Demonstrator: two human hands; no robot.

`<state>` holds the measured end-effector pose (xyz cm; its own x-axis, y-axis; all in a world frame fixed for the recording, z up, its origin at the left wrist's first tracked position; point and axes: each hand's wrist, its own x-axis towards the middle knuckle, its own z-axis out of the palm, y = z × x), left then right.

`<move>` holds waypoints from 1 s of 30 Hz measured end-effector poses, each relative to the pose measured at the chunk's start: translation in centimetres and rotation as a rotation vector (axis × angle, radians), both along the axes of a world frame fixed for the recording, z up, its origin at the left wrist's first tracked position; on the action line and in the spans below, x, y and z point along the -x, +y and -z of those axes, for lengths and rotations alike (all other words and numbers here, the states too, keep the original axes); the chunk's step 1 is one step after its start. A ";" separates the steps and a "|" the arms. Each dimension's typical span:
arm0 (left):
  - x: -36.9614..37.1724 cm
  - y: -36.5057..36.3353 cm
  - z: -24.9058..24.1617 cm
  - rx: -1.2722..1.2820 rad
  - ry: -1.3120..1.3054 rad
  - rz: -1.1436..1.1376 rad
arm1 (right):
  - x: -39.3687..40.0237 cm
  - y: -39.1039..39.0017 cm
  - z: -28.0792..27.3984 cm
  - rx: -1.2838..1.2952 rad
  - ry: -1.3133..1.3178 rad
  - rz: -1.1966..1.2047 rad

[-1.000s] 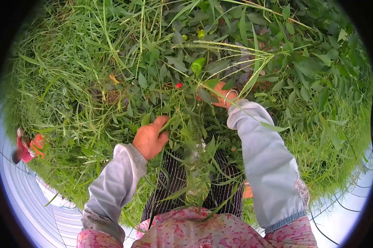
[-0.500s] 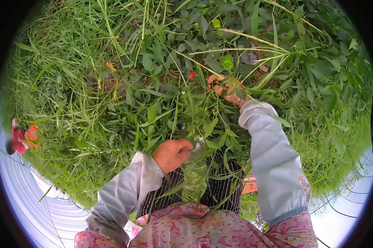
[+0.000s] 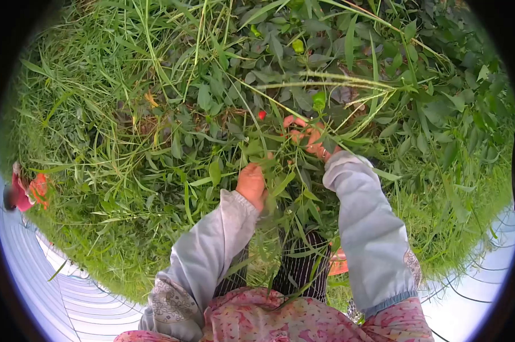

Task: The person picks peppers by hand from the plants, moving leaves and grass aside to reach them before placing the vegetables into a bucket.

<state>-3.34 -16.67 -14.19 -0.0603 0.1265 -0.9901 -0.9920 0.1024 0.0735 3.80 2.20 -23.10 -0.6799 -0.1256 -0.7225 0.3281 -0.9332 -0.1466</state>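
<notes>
Two hands in pale sleeves reach into a leafy pepper plant mixed with tall grass. My left hand [image 3: 251, 183] is at the plant's stems and leaves, its fingers curled and partly hidden by foliage; what they hold cannot be made out. To its upper right, my right hand [image 3: 313, 139] is among the leaves with bent fingers, partly covered by them, and its grip is unclear. A green pepper [image 3: 319, 101] hangs just above my right hand. The small red pepper [image 3: 262, 114] lies to the upper left of that hand. Another yellow-green pepper [image 3: 298, 46] shows farther up.
Long grass seed stalks [image 3: 377, 85] spread above my right hand. A person [image 3: 21, 191] in red is at the far left edge, beside something orange. An orange object [image 3: 338, 262] is beside my right leg. Dense grass [image 3: 98, 131] covers the left side.
My left hand has moved up and to the right, deeper into the foliage and closer to my right hand. My right hand is slightly lower in view, still among the leaves.
</notes>
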 end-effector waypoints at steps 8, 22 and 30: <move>3.4 -1.6 -3.3 -0.056 0.232 0.705 | -2.9 -1.9 3.8 0.112 0.161 0.112; 16.3 6.1 -8.0 -0.419 0.772 0.771 | -1.1 -3.0 2.0 -0.455 0.117 -0.213; 14.7 9.7 -7.4 -0.650 1.286 2.137 | 1.8 -1.8 -2.2 -1.273 0.137 -0.889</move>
<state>-18.05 -6.96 -6.77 0.2471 0.8530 -0.4596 0.7823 0.1043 0.6142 1.99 0.41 -20.87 -0.7896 0.1155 -0.6027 0.6056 0.3047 -0.7351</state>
